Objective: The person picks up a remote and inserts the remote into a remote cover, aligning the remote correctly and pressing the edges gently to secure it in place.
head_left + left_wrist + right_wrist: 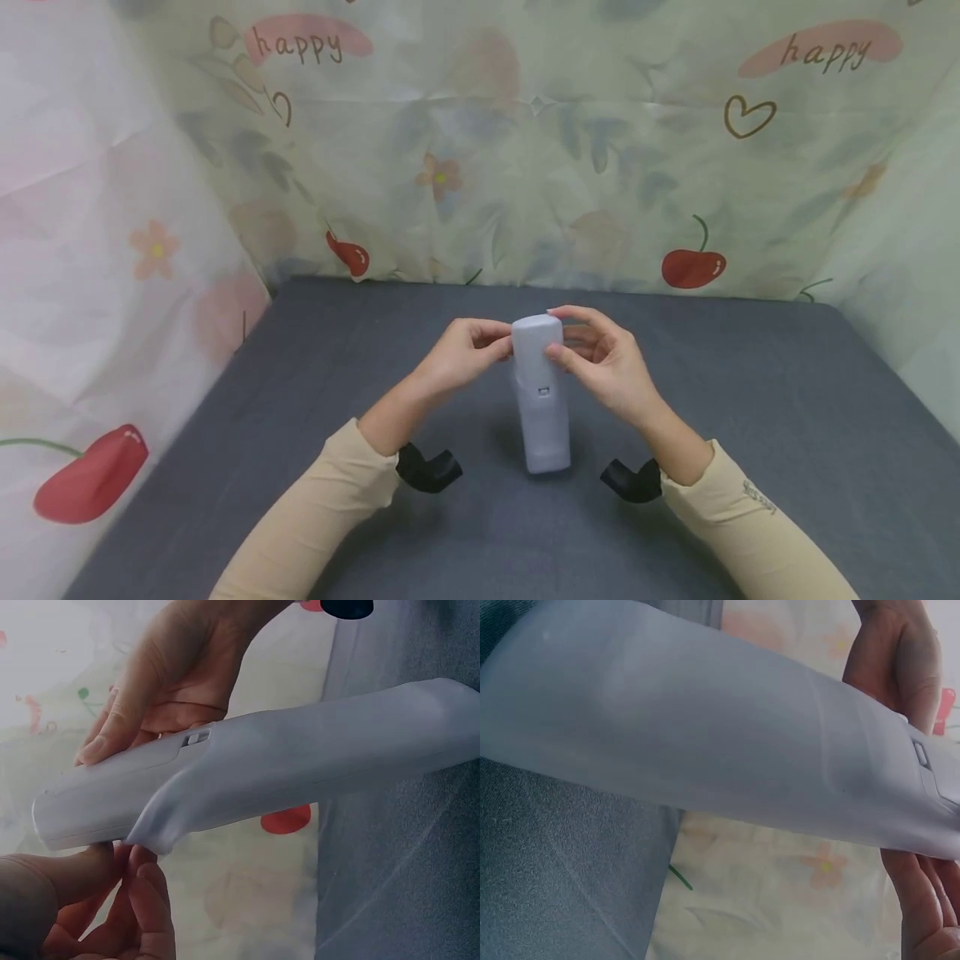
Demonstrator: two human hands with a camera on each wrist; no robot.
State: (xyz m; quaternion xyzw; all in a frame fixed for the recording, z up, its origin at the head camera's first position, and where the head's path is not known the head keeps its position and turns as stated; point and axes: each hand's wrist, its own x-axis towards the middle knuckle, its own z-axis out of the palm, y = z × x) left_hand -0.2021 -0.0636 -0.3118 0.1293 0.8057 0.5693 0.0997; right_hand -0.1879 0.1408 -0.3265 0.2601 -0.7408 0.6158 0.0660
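A pale grey remote control (537,350), its back toward me, stands tilted between both hands with its lower end near the tabletop. A soft, translucent cover (315,750) sleeves its lower part; in the left wrist view its edge bulges out below the small latch slot. With thumb and fingers, my left hand (463,354) pinches the loose cover edge at the remote's left side. My right hand (611,367) grips the remote's upper end, thumb on the back and index finger on the top. The right wrist view shows the cover's long smooth body (705,727); the remote's front is hidden.
A dark grey tabletop (300,367) lies under the hands. Printed cloth (525,183) with cherries and hearts hangs behind and at the sides. A black wrist mount (429,468) sits on the left wrist and another black mount (632,482) on the right.
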